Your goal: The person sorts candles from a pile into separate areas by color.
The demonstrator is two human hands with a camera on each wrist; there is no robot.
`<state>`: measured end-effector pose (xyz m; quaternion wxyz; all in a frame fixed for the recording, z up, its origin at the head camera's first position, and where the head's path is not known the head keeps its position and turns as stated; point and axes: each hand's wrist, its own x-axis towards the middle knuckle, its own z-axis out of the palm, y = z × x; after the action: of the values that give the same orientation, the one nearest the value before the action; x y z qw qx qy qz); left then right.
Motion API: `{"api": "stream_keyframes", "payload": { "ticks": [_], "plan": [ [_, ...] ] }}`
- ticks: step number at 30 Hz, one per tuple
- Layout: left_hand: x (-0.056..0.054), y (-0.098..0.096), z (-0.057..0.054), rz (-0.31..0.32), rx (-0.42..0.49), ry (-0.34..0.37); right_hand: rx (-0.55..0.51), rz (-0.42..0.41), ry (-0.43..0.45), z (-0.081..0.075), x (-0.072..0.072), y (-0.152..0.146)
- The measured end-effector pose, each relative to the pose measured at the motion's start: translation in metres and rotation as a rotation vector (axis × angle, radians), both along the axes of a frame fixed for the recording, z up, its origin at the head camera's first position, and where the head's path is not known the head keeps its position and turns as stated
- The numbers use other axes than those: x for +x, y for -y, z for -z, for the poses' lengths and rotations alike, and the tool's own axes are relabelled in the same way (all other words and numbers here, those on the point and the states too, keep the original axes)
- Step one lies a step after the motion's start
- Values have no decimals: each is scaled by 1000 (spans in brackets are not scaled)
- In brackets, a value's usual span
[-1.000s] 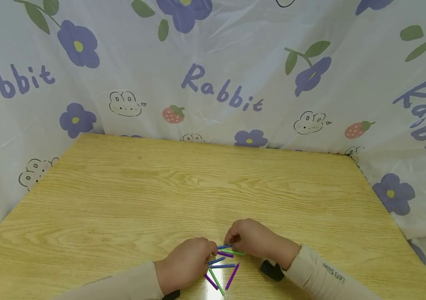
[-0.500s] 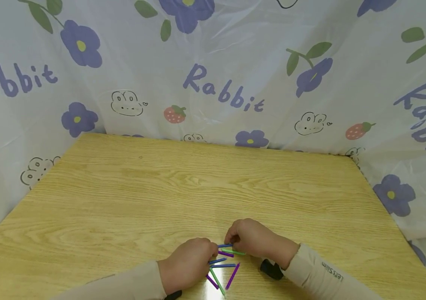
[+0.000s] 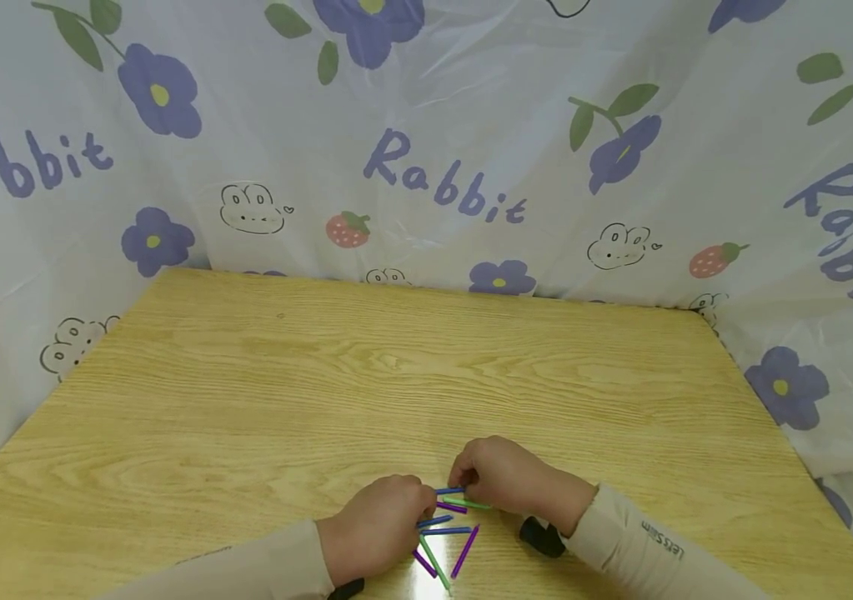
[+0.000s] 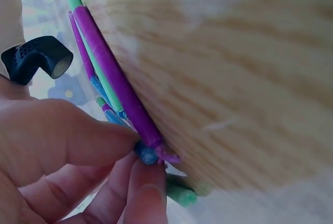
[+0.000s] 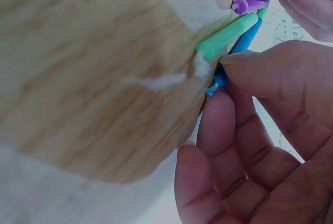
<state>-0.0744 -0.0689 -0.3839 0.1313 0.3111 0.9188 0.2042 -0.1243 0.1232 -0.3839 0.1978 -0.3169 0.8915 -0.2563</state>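
My left hand [image 3: 381, 525] pinches the end of a blue candle [image 4: 146, 154] between thumb and fingertips, low over the table. My right hand [image 3: 509, 477] pinches the end of another thin blue candle [image 5: 217, 81], the upper one in the head view. Between the hands lie a light green candle [image 3: 467, 503] and a purple candle [image 3: 453, 507]. Nearer the person, a blue candle [image 3: 447, 531], a purple candle [image 3: 466, 552], a green candle [image 3: 435, 560] and another purple candle [image 3: 424, 564] form a pointed shape. My left fingers partly hide some ends.
The wood-grain table [image 3: 306, 383] extends away from the hands. A white curtain [image 3: 456, 100] printed with flowers and rabbits hangs behind it and along its sides. Black wrist devices [image 3: 542, 537] sit under both wrists, close to the tabletop.
Both hands keep their hold with almost no movement. The candles lie as before; the head view shifts only slightly.
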Motion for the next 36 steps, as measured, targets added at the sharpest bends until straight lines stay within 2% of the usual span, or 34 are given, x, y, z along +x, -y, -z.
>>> {"api": "stream_keyframes", "payload": {
  "ticks": [7,14,20,25,28,36],
  "plan": [
    [-2,2,-1,-19,30,42,-1,-7,27,-1,-3,-3],
    [-4,6,-1,-23,107,90,-35,-18,75,-4,-4,-4],
    [-5,10,-1,-18,176,128,-10,-26,43,-3,-4,-3],
    [-7,13,-6,-53,280,195,-5,-52,13,-1,-5,-3],
    [-10,16,-7,-76,303,196,-6,-56,10,-2,-5,-3],
    [-18,21,-8,-113,322,112,1,-65,-14,-1,-5,-2]
  ]
}}
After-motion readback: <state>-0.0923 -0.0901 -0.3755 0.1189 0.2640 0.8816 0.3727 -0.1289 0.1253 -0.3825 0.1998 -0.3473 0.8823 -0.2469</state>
